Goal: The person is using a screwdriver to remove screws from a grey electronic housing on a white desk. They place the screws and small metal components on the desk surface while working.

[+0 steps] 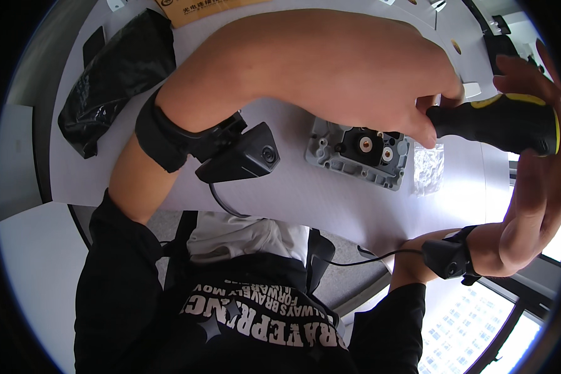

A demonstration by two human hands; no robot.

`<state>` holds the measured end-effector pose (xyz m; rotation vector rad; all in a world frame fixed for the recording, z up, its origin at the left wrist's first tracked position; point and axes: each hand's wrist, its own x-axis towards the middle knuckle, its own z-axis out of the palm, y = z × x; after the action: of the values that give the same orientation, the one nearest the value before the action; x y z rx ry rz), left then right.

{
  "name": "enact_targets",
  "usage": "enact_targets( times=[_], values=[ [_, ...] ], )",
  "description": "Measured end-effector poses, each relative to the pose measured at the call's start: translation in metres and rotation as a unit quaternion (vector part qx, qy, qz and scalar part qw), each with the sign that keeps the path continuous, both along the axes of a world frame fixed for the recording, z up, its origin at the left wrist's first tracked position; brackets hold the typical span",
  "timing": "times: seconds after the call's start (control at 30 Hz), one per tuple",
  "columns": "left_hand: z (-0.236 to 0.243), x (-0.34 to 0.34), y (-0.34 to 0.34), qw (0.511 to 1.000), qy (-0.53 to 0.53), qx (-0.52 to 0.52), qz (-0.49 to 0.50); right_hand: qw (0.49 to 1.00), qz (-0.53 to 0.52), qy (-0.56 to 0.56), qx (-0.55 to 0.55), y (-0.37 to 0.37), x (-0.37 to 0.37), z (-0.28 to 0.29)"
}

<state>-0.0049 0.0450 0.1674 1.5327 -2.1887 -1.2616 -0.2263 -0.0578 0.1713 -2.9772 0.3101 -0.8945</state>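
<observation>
A black-and-yellow screwdriver [498, 124] lies nearly level at the far right, its shaft not visible. My right hand [536, 181] curls round the thick end of its handle. Stretched across the table from the left, my left hand [380, 75] has thumb and fingers closed at the handle's narrow end; whatever lies between the fingertips is hidden. Below that hand sits an open grey metal housing [355, 168] with a black insert [377, 144] and brass-coloured round terminals. The hand covers the housing's upper part. Beside it on the right is a clear plastic bag [429, 168].
A black plastic bag [121, 71] and a dark flat object [94, 47] lie at the left. An orange-brown packet [206, 7] is at the far edge. Wrist-strapped cameras [246, 153] trail cables. The table's near edge runs just before my lap.
</observation>
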Motion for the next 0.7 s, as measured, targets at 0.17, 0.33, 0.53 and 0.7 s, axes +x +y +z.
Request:
enact_targets(
  times=[0.17, 0.33, 0.53, 0.7],
  values=[
    [-0.017, 0.011, 0.004, 0.982, 0.094, -0.162, 0.03, 1.0, -0.005, 0.008, 0.007, -0.004, -0.002, 0.002],
    [-0.043, 0.009, 0.002, 0.959, 0.107, -0.262, 0.034, 0.999, 0.011, 0.016, 0.031, -0.004, -0.005, 0.004],
    [-0.019, 0.036, -0.017, 0.979, 0.142, -0.086, -0.118, 0.997, 0.046, 0.015, 0.059, 0.0, -0.001, 0.008],
    [-0.058, 0.003, -0.01, 0.95, 0.121, -0.285, 0.041, 1.0, -0.015, 0.016, 0.009, -0.007, -0.003, 0.002]
  ],
)
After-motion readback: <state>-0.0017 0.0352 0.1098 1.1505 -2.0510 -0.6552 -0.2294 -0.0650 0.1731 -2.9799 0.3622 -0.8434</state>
